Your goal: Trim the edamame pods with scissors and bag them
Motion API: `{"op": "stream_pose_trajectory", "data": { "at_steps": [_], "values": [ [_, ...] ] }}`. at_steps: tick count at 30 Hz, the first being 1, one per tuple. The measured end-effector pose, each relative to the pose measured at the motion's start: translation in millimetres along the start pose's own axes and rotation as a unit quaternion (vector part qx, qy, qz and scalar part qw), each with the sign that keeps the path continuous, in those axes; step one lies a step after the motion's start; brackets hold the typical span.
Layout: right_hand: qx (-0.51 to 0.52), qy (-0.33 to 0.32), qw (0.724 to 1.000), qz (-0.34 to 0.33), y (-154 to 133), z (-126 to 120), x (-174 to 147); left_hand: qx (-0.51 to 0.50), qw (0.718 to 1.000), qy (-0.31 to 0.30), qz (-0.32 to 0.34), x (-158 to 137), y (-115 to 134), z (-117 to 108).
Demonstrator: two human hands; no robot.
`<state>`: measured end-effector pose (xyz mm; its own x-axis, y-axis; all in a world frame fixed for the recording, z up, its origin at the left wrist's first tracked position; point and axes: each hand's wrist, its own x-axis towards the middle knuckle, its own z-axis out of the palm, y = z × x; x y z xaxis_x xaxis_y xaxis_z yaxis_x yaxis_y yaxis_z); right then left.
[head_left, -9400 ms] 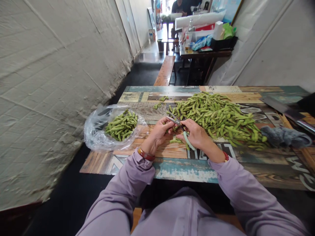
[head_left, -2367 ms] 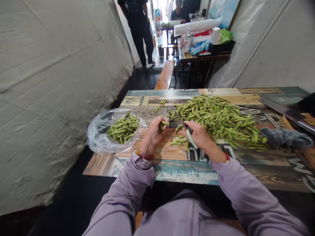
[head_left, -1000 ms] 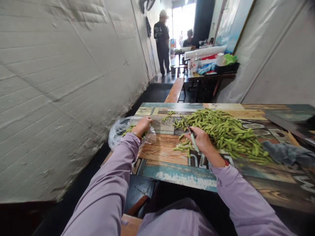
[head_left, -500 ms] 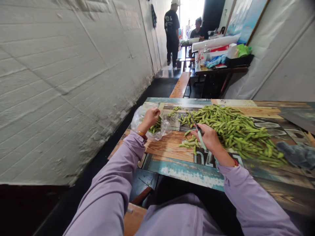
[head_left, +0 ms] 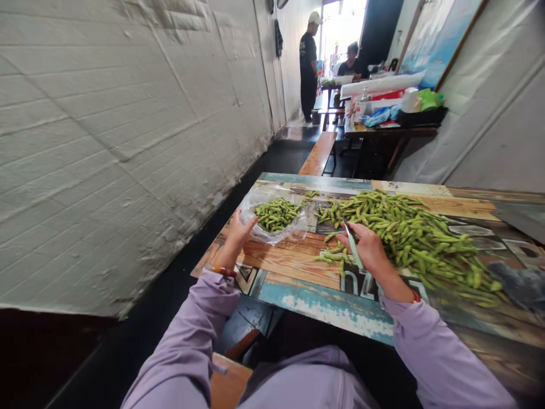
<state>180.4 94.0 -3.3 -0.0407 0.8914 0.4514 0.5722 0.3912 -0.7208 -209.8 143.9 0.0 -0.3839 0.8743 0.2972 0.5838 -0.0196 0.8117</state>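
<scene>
A clear plastic bag (head_left: 293, 234), spread wide with soybean pods (head_left: 276, 214) in it, rests on the left part of the table. My left hand (head_left: 239, 232) is at the bag's near left edge, thumb on the inner side and fingers outside, closed on the plastic. In my right hand (head_left: 367, 244) is a pair of scissors (head_left: 354, 245) with pale green handles, blades pointing away from me. Under and beside the scissors lie a few loose pods (head_left: 334, 255). A large heap of pods (head_left: 409, 233) covers the table to the right of my right hand.
The patterned wooden table (head_left: 293, 258) has a grey cloth (head_left: 517, 281) at its right. Small green scraps (head_left: 312, 193) lie behind the bag. Beyond stand a bench (head_left: 319, 153) and a cluttered table (head_left: 392, 132). Two people are at the back; a white wall (head_left: 128, 142) runs along the left.
My left hand has moved from above the pods in the bag to the bag's left edge, uncovering the pods. My right hand still holds the scissors. The view has shifted slightly.
</scene>
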Motion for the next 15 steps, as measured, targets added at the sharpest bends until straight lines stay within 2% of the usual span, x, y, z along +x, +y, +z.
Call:
{"op": "stream_pose_trajectory", "data": {
  "at_steps": [2,4,5,6,8,11,15],
  "values": [
    [0.099,-0.022,0.991,0.089,-10.6,3.1,0.9,-0.003,1.000,-0.010,0.012,-13.8,-4.9,10.9],
    [0.258,-0.034,0.941,0.216,-26.0,10.4,6.1,-0.012,1.000,-0.004,0.024,-18.9,-5.9,22.0],
    [0.326,-0.057,0.909,0.253,-34.3,15.6,10.8,-0.022,0.999,0.006,0.027,-18.2,-5.7,26.9],
    [0.374,-0.076,0.885,0.267,-42.2,21.9,17.1,-0.037,0.999,0.017,0.029,-16.0,-5.6,31.2],
    [0.404,-0.087,0.862,0.292,-54.3,36.5,33.1,-0.070,0.996,0.039,0.030,-9.1,-5.9,38.4],
    [0.367,-0.088,0.871,0.313,-57.9,60.3,60.0,-0.105,0.993,0.042,0.031,-0.5,-8.4,45.7],
    [0.298,-0.091,0.897,0.312,-45.0,88.2,87.7,-0.122,0.992,0.031,0.020,1.9,-14.1,49.2]
  ]
}}
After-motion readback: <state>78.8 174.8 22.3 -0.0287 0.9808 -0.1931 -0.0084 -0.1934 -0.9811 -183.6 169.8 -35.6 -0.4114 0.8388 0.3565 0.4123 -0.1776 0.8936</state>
